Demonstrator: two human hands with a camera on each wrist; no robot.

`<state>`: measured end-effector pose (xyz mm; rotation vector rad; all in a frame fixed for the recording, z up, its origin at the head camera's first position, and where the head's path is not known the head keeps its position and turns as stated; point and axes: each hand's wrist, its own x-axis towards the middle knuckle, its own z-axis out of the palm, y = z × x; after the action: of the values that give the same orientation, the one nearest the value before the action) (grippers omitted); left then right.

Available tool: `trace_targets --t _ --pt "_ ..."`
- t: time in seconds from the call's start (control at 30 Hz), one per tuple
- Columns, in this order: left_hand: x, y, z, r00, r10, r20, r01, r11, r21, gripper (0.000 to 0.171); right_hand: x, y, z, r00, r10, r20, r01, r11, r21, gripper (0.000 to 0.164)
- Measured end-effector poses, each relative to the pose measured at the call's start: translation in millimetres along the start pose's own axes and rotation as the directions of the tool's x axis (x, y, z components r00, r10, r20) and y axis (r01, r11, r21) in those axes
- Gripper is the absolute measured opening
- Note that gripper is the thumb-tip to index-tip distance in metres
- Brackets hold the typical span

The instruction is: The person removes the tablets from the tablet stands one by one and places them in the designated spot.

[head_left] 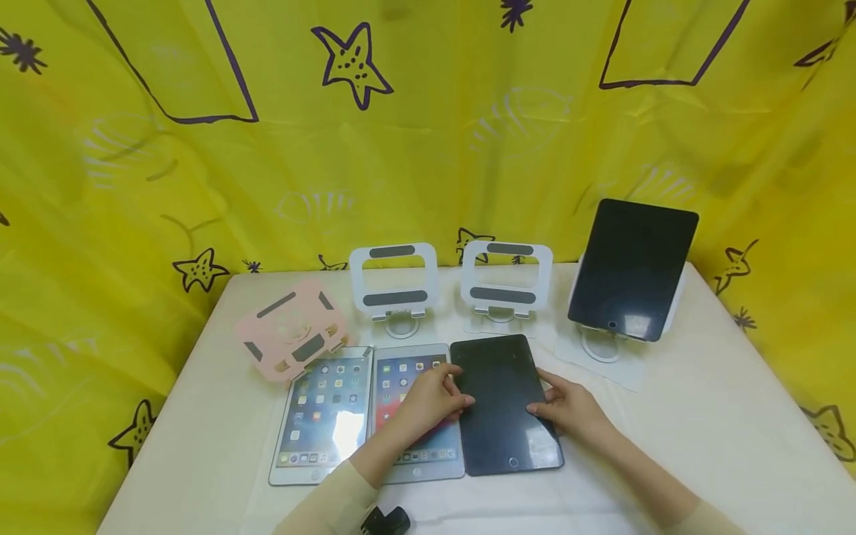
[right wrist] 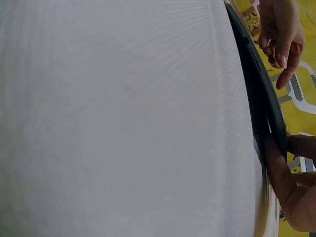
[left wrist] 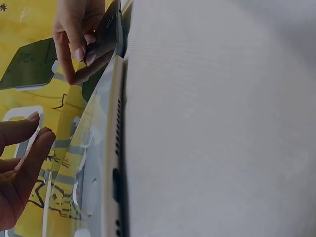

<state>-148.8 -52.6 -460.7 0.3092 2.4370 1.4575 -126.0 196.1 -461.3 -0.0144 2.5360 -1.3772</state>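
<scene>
A black tablet [head_left: 498,438] lies on the white cloth, screen dark, its home button nearest me. My right hand [head_left: 576,405] pinches the tablet's right edge, thumb on top; in the right wrist view a finger of that hand [right wrist: 296,202] reaches under the edge, where a gap shows beneath. Over the tablet's left edge hovers my left hand [head_left: 428,401], thumb and fingers loosely bent with nothing between them. The left wrist view shows that hand [left wrist: 22,173] above a white tablet. This white tablet [head_left: 435,468], screen lit, lies beside the black one, partly covered by my left forearm.
Another lit white tablet [head_left: 324,416] lies further left, with a pink tablet stand [head_left: 267,327] behind it. Two white stands [head_left: 359,279] [head_left: 468,267] hold nothing at the back. At the right, a stand bears a black tablet [head_left: 631,267]. A small black object [head_left: 386,521] sits at the front.
</scene>
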Motion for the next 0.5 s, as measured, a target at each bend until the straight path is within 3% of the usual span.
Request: trace_targets --t 0.1,0.23,0.37,0.5 --pt "0.6 0.3 -1.1 1.000 0.007 -0.001 -0.007 0.999 0.037 0.055 -4 -7 -1 0.997 -0.076 -0.023 0.070 0.979 -0.193 0.065" --pt "1.2 3.0 -3.7 1.000 0.024 0.014 -0.024 0.998 0.060 0.059 -8 -17 -5 0.988 -0.143 -0.051 0.112 0.915 -0.388 0.063" --pt "1.8 8.7 -5.5 0.999 0.019 0.032 -0.020 1.000 0.023 0.065 -9 -22 -8 0.986 -0.144 -0.080 0.098 0.903 -0.419 0.067" --pt "3.4 14.6 -5.5 0.999 0.010 0.042 -0.011 1.000 0.007 0.069 -10 -21 -9 0.981 -0.152 -0.122 0.094 0.917 -0.387 0.068"
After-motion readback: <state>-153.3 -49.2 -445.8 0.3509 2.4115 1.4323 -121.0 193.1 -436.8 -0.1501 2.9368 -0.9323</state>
